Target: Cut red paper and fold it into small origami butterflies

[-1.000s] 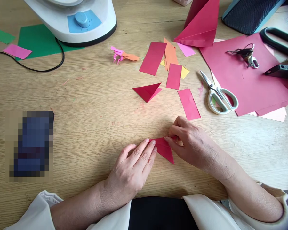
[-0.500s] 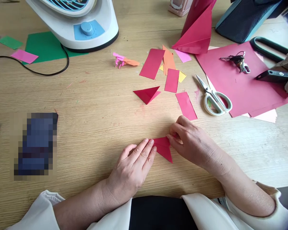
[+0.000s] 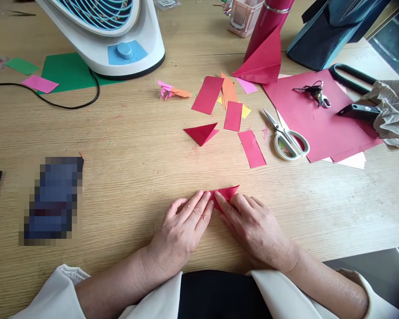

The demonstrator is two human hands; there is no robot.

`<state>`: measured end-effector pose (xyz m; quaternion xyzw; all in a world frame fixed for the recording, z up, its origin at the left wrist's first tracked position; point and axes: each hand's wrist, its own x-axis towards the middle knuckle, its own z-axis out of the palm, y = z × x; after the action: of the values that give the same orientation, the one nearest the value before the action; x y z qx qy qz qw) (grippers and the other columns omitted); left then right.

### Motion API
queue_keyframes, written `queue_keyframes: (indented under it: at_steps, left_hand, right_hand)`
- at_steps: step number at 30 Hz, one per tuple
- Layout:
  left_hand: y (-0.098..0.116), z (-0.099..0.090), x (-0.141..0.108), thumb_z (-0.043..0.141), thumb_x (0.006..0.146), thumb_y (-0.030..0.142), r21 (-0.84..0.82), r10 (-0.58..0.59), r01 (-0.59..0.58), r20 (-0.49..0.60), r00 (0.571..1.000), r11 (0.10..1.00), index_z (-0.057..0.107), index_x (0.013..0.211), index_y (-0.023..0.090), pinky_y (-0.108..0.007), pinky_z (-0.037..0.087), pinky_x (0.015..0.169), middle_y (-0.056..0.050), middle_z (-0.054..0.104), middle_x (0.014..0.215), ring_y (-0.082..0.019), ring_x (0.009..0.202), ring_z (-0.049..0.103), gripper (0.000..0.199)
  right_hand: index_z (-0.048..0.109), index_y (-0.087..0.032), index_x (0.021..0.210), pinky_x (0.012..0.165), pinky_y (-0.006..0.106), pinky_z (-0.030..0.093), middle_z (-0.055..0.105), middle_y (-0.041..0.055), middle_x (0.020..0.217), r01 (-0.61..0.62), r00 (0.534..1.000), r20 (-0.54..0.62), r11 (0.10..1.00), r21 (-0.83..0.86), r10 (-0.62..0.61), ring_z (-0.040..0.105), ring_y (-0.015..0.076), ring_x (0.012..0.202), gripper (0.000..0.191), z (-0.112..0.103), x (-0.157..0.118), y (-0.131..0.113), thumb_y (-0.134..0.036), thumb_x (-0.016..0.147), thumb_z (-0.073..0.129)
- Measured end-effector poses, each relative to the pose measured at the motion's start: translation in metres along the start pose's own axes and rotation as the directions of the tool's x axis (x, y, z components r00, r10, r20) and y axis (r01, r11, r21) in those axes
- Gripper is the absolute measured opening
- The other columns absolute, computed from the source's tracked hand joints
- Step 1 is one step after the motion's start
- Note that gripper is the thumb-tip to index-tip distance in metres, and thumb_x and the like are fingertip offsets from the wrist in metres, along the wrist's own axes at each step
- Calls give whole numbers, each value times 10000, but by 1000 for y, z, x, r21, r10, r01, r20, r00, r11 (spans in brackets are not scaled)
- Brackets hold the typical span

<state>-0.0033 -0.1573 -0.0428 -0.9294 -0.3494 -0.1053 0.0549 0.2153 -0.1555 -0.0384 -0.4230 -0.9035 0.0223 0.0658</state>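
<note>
A small red folded paper (image 3: 228, 192) lies on the wooden table in front of me, its right tip pointing up and right. My left hand (image 3: 184, 226) rests flat on its left part, fingers stretched out and pressing it down. My right hand (image 3: 252, 226) is at its right part, index finger laid along the paper near the left fingertips, the other fingers curled at its lower edge. The hands hide much of the paper's lower side. Beyond them lie another folded red paper (image 3: 201, 134) and a red paper rectangle (image 3: 252, 149).
White-handled scissors (image 3: 287, 137) lie right of the loose papers, beside red sheets (image 3: 322, 128) bearing keys (image 3: 314, 93). A white fan (image 3: 142, 55) stands at the back left, its black cable (image 3: 66, 107) trailing left. A pink-and-orange paper figure (image 3: 173, 91) lies mid-table.
My right hand has moved from the paper's upper right corner down and left onto it, folding its lower right point out of sight. My left hand stays nearly in place. The view has shifted slightly.
</note>
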Motion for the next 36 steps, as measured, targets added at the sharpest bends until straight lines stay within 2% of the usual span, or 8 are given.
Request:
queue_keyframes:
  at_steps: [10,19,24,27,29,32,34,36]
  left_hand:
    - [2,-1,6,378,1002,95,1,-72,73,100,992,997,511,1423,103,-408,422,993,-71,585,1446,-226,1288,544,441]
    - [-4,-6,-2,466,1000,187,-42,-229,230,28,973,972,561,1348,74,-418,398,964,-123,649,1347,-261,1227,577,378]
    - [-16,-11,26,547,971,233,-161,-286,301,111,952,940,658,1096,159,-398,443,835,-95,701,1096,-247,987,632,183]
    - [-21,-9,47,676,886,227,-226,-329,376,219,919,899,645,897,168,-382,451,797,-87,663,999,-251,926,611,68]
    - [-26,-7,56,702,845,178,-373,-333,408,251,909,833,613,817,178,-342,451,766,-55,654,936,-217,869,609,93]
    - [-40,-7,68,679,826,164,-651,-350,478,327,878,590,573,751,186,-265,437,673,7,640,762,-144,699,587,132]
    - [-51,-11,78,679,817,211,-762,-370,501,363,855,410,561,726,182,-239,418,618,27,616,684,-119,622,552,151]
    - [-60,-17,90,697,807,267,-835,-405,471,340,848,285,565,749,175,-229,418,611,24,617,696,-113,627,548,171]
  right_hand:
    - [510,-20,1407,610,368,437,592,96,867,21,1000,-6,998,-56,-21,515,216,730,473,-4,-3,1,-272,1007,500]
    - [504,-45,1413,624,354,459,600,88,870,-49,998,-31,996,-74,46,517,209,732,466,-2,-17,8,-291,1019,471]
    - [507,-109,1416,631,345,471,616,79,903,3,998,-66,999,-52,-6,565,197,738,423,0,-15,10,-259,1022,474]
    - [516,-144,1377,667,335,503,625,84,952,-51,989,-133,993,111,65,600,190,770,372,1,-17,12,-203,1013,470]
    - [509,-154,1327,700,322,524,624,94,1023,-178,955,-165,921,347,247,613,169,787,325,1,-19,16,-203,1008,467]
    - [466,-178,1301,690,304,536,619,93,1093,-294,853,-105,637,713,512,623,146,780,378,-5,-12,30,-343,973,557]
    - [469,-189,1305,664,289,531,633,88,1090,-257,845,-31,456,852,534,639,155,812,503,-14,4,44,-445,908,642]
    - [553,-174,1211,652,273,508,656,63,999,-211,884,22,356,911,467,629,154,803,473,-26,27,58,-466,863,685]
